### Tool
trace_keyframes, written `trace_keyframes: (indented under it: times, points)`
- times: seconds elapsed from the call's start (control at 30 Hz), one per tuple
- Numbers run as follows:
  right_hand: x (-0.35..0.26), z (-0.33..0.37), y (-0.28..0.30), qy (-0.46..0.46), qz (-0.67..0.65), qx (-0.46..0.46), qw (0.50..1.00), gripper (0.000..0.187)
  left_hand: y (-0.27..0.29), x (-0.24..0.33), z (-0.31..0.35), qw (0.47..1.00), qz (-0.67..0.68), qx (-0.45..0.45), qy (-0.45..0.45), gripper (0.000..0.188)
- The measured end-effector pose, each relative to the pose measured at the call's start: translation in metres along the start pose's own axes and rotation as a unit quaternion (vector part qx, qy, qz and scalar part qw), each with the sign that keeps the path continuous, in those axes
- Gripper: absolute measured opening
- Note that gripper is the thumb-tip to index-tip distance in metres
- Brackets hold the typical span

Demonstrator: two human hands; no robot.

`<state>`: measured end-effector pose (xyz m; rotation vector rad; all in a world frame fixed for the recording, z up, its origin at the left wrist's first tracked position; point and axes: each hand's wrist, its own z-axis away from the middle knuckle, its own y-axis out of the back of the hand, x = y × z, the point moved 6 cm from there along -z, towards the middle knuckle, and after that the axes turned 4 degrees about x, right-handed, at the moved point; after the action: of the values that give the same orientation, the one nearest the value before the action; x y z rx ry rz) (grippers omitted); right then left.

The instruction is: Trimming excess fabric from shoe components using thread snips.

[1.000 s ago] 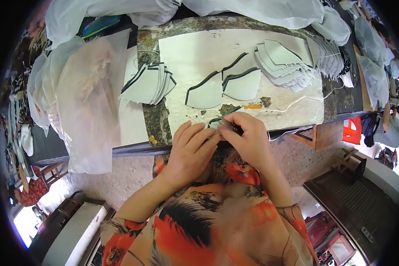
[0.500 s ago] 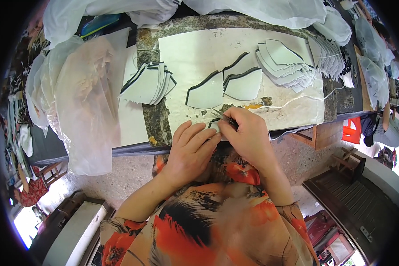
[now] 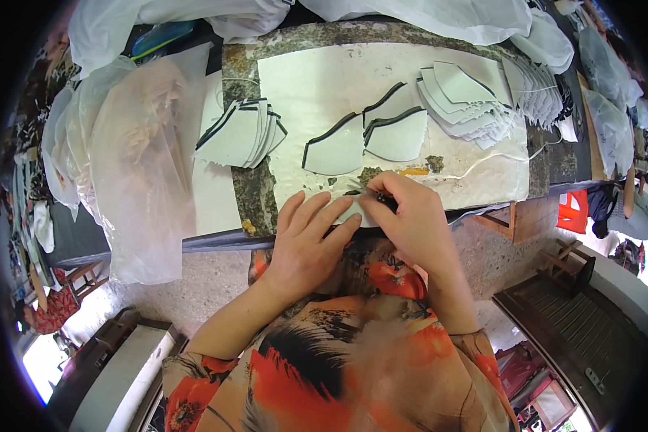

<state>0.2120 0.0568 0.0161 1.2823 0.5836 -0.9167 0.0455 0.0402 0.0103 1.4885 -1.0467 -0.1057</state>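
Observation:
Small pointed scissors (image 3: pixel 360 187) are gripped in my right hand (image 3: pixel 414 219), their blades pointing left past the thumb and fingers; the handles are mostly hidden. My left hand (image 3: pixel 306 241) lies palm down with its fingers spread, fingertips pressing on a white cut piece with a dark edge (image 3: pixel 351 213). That piece lies at the near edge of the white sheet (image 3: pixel 475 173), partly covered by both hands. Just beyond are similar curved white pieces with black trim: one at left (image 3: pixel 335 150), another at right (image 3: pixel 397 138), and a third (image 3: pixel 383 106) partly behind them.
A fanned pile of trimmed pieces (image 3: pixel 241 137) lies left of the sheet. White pieces (image 3: pixel 461 108) are stacked at right, beside another bundle (image 3: pixel 533 90). Translucent plastic (image 3: pixel 140 173) covers the table's left side. A thin white cord (image 3: pixel 475 171) crosses the sheet. Wooden stools stand below.
My right hand and the scissors have shifted slightly right and up. More of the white piece shows between my hands. My left fingers have spread a little and moved slightly up.

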Motion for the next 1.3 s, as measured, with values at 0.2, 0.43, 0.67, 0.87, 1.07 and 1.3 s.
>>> trace_keyframes:
  times: [0.2,0.43,0.67,0.87,1.07,1.3]
  points:
    - [0.005,-0.004,0.003,0.022,0.046,0.002,0.999,0.016,-0.002,0.0,0.0,1.0,-0.01,0.02,0.0,0.037]
    - [0.006,-0.006,0.008,0.035,0.06,0.006,0.998,0.016,-0.002,0.002,-0.005,1.0,-0.004,0.014,0.016,0.037]
    - [0.007,-0.008,0.01,0.03,0.045,-0.003,0.999,0.015,-0.002,0.007,-0.01,0.999,-0.019,0.027,0.035,0.051]
    - [0.01,-0.011,0.017,0.066,0.045,0.023,0.997,0.016,-0.005,0.008,-0.009,0.998,-0.034,0.031,0.038,0.052]
    - [0.011,-0.011,0.018,0.085,0.064,0.038,0.994,0.016,-0.008,0.01,-0.01,0.997,-0.055,0.022,0.041,0.051]
    - [0.014,-0.013,0.021,0.056,0.056,0.056,0.995,0.015,-0.008,0.012,-0.018,0.997,-0.049,0.033,0.046,0.048]
